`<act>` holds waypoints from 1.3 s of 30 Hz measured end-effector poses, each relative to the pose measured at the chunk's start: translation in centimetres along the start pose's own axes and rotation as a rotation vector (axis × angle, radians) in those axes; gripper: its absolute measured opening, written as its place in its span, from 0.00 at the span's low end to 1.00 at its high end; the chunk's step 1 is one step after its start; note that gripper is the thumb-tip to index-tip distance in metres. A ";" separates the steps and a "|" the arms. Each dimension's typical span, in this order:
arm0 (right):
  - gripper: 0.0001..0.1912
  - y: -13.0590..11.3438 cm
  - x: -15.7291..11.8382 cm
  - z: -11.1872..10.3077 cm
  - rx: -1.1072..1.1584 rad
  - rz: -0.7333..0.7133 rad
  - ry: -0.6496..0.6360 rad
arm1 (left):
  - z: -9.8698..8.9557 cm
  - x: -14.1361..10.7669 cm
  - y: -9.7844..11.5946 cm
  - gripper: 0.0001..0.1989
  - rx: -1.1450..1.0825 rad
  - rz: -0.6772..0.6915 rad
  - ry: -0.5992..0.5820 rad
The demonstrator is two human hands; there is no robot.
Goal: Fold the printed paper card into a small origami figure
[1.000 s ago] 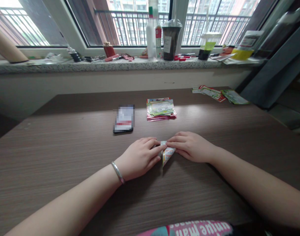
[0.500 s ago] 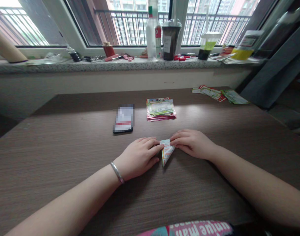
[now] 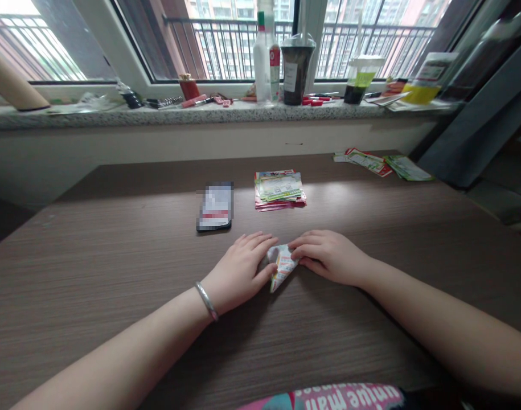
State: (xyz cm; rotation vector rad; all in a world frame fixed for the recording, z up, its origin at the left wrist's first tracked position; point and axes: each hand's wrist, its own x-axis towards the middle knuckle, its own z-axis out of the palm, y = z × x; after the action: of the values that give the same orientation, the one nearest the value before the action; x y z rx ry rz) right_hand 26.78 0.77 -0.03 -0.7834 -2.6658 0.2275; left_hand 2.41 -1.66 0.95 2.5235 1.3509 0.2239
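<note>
A small folded paper [image 3: 284, 269] with orange and blue print lies on the brown table [image 3: 115, 250], its narrow tip pointing toward me. At its left edge, my left hand [image 3: 242, 270] grips it between the thumb and the fingers; a silver bangle circles that wrist. The fingers of my right hand [image 3: 331, 257] are closed on the paper's upper right side. Part of the paper near my left hand stands slightly open, showing a pale grey inner face.
Beyond my hands lie a phone [image 3: 216, 206] and a stack of printed packets [image 3: 280, 189]. More packets [image 3: 407, 168] are at the far right. Bottles, a dark cup [image 3: 297, 71] and small items stand on the stone windowsill [image 3: 179, 117].
The paper has shifted slightly left, its tip too, and its upper left part has opened out. My left thumb now lies over its left edge. My right hand has moved slightly left and toward me.
</note>
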 end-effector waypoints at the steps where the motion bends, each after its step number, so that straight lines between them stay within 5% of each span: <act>1: 0.10 -0.1 0.0 0.0 -0.005 -0.008 0.003 | 0.0 0.0 0.0 0.26 -0.012 -0.025 0.010; 8: 0.09 -0.5 0.0 -0.2 0.010 -0.007 -0.004 | 0.1 0.0 -0.7 0.19 0.032 -0.057 0.109; 15: 0.02 -1.0 0.3 0.3 0.198 0.258 0.059 | 0.3 0.1 -1.1 0.17 0.058 -0.027 0.132; 20: 0.07 -1.2 0.0 0.5 0.279 0.425 0.115 | 0.2 0.4 -1.9 0.15 0.031 -0.013 0.151; 29: 0.10 -0.7 -0.2 -0.4 0.074 -0.157 -0.090 | 0.1 0.7 -2.7 0.14 0.005 0.007 0.188; 39: 0.11 -1.3 0.1 -0.9 0.099 -0.175 -0.171 | 0.0 1.1 -2.6 0.04 -0.239 -0.046 0.200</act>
State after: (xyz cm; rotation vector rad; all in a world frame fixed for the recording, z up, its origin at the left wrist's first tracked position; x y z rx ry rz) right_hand 26.40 -0.23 1.18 -0.5174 -2.8383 0.3933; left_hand 0.95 0.68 0.13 2.3177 1.3599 0.6052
